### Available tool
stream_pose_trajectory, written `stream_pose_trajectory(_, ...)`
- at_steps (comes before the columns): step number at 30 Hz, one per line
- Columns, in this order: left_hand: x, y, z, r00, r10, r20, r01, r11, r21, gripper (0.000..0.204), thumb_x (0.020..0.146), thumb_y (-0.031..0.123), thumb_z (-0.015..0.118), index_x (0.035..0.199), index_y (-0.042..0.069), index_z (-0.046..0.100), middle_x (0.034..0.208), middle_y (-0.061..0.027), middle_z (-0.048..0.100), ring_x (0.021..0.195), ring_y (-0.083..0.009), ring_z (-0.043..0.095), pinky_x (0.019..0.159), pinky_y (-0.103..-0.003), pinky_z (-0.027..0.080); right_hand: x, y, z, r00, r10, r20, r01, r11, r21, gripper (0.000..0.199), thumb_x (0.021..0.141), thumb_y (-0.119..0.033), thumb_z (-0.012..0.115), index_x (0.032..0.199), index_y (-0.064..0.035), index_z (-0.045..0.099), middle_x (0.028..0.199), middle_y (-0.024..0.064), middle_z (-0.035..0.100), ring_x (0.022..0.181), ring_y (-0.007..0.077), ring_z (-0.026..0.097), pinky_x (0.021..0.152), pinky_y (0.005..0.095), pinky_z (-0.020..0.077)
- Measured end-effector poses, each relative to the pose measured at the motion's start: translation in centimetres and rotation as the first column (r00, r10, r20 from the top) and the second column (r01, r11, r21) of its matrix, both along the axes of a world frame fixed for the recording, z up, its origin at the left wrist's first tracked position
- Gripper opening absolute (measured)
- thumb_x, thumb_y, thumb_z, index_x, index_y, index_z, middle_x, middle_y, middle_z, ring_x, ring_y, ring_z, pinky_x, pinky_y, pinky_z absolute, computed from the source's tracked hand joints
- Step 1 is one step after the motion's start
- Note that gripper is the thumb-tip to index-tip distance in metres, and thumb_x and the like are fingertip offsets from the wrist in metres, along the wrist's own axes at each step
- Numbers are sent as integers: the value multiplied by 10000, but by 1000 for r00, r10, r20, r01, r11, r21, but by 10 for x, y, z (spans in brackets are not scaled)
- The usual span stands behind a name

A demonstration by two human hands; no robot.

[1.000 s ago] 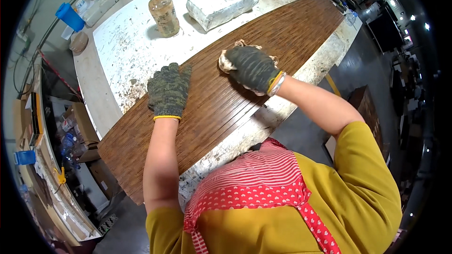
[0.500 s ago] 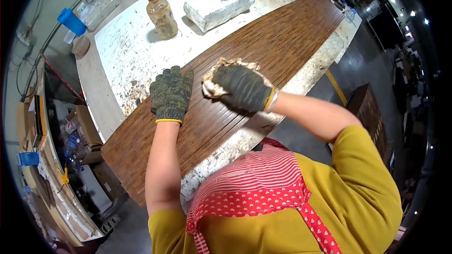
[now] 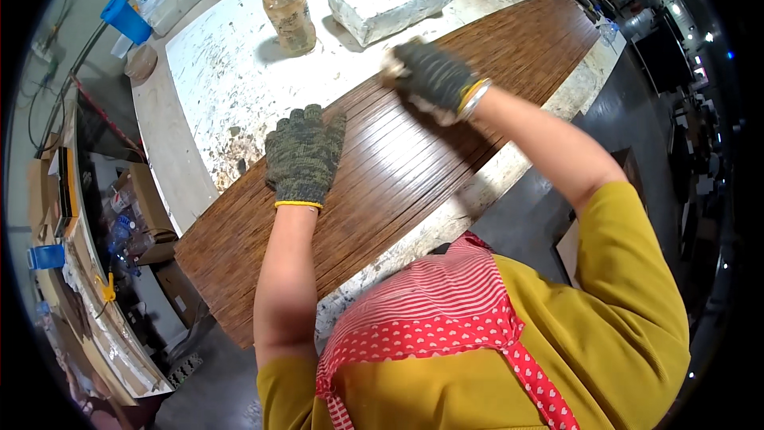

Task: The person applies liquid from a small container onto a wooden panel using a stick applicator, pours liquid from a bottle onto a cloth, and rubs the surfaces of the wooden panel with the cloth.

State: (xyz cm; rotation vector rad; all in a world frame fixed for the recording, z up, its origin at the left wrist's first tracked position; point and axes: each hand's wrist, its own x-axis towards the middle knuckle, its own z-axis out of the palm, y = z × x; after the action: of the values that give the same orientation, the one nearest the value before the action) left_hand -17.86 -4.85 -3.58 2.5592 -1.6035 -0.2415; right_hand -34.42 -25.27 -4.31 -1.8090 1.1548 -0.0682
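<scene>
A long brown ribbed wooden panel [image 3: 398, 167] lies slantwise on a stained white worktable [image 3: 215, 72]. My left hand [image 3: 304, 153], in a dark knit glove with a yellow cuff, rests flat on the panel with fingers spread. My right hand [image 3: 434, 80], in the same kind of glove, presses a pale wad of cloth [image 3: 392, 66] against the panel's far edge; most of the wad is hidden under the glove.
An amber plastic bottle [image 3: 288, 14] with an orange cap and a whitish wrapped block [image 3: 390, 1] stand on the table beyond the panel. A blue cup [image 3: 126, 19] sits at the far left corner. Cluttered shelves [image 3: 95, 239] run along the left.
My right hand with the cloth has slid along the panel, first toward my left hand, then back out toward the far edge. My left hand has stayed flat on the panel.
</scene>
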Motion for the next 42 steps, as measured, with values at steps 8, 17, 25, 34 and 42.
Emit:
stream_pose_trajectory(8,3,-1,-1,999,-13,-40,13,1000,-4,560,951,487,388,1229,33,563,1213,-191,592,1093,-345,560,961,-479,409,-11,22,17,955,263,135,-181,882,-436,166,897,-250,606,970,-103,632,787,50,682,729,181,663,765,309,529)
stream_pose_trajectory(17,1,-1,-3,1000,-16,-11,16,1000,-22,559,952,480,393,1223,21,563,1202,-192,597,1100,-344,557,965,-479,401,23,51,52,606,587,-537,-781,309,-543,165,880,-200,544,977,-89,618,858,129,664,848,219,651,812,392,541)
stream_pose_trajectory(25,-1,2,1,1000,-6,-19,6,999,-38,560,944,483,446,1239,19,552,1149,-218,610,1054,-359,583,934,-461,435,-55,-24,35,982,-52,-179,0,962,-274,273,912,-364,543,957,-110,632,809,114,667,730,216,657,727,357,535)
stream_pose_trajectory(34,-22,-4,10,988,-155,24,155,987,-42,809,843,622,541,1396,44,419,1280,-237,537,1186,-373,511,1051,-489,338,-96,-54,2,986,140,-92,-160,617,-770,323,927,-323,543,1141,-84,586,1063,182,629,1020,359,585,910,417,449)
stream_pose_trajectory(42,-68,-56,3,998,-25,49,25,1000,-4,867,816,629,569,1428,47,369,1298,-240,510,1252,-366,446,1095,-568,219,-114,-68,-1,920,379,-99,-315,568,-760,370,914,-337,585,1181,-81,592,1139,152,614,1065,321,576,933,405,445)
